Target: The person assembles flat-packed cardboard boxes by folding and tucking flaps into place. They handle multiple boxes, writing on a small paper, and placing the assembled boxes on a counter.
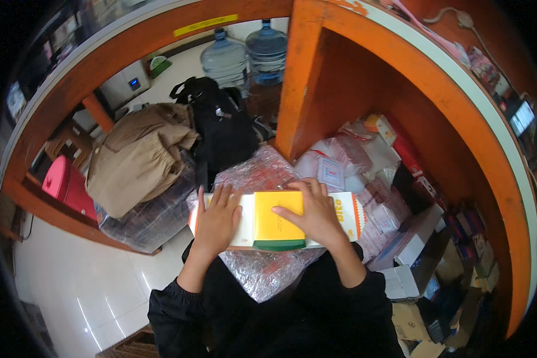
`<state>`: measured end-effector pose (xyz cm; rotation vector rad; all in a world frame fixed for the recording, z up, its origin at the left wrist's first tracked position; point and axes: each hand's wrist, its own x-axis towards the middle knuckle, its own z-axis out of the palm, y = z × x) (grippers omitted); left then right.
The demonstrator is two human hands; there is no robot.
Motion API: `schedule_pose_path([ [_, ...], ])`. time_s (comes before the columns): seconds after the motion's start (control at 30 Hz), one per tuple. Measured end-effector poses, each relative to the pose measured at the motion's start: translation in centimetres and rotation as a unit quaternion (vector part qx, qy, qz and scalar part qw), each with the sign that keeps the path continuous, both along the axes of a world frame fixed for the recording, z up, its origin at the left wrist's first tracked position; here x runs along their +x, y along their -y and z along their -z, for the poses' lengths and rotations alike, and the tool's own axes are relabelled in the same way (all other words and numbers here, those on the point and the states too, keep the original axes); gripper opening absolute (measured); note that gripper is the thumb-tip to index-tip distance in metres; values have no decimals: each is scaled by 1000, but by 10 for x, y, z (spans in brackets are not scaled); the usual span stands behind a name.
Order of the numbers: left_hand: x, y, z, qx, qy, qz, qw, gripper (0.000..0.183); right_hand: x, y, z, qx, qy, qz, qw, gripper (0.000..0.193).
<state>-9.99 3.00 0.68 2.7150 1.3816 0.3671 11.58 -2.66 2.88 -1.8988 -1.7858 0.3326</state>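
A long white carton [243,228] with a yellow middle panel, a green near edge and orange zigzag ends lies crosswise in front of me. It rests over a parcel wrapped in clear plastic [262,275], which shows beyond and below it. Flat on the carton's left part lies my left hand [216,221], fingers stretched toward the far side. My right hand [317,216] spreads over the right part, its thumb on the yellow panel and its fingertips by the far edge. Neither hand is closed around anything. The carton's underside is hidden.
Beyond are a black backpack [225,128], a tan cloth bag [140,158] on another wrapped bundle, and two blue water jugs [267,53]. A pink bin [65,182] stands left. Orange wooden framing [298,77] surrounds a shelf of packets; opened cardboard boxes [409,320] pile up at right.
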Motion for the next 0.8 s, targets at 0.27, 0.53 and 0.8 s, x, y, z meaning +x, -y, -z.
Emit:
schedule_pose_path([
  [0.27, 17, -1, 3, -88, 51, -81, 992, 49, 7, -3, 0, -51, -18, -25, 998, 61],
  [0.53, 111, 25, -52, -101, 122, 148, 976, 62, 23, 7, 6, -43, 85, -115, 989, 68],
  [0.8, 107, 21, -46, -170, 52, 104, 979, 68, 237, -53, 25, -78, -276, 61, 956, 42],
])
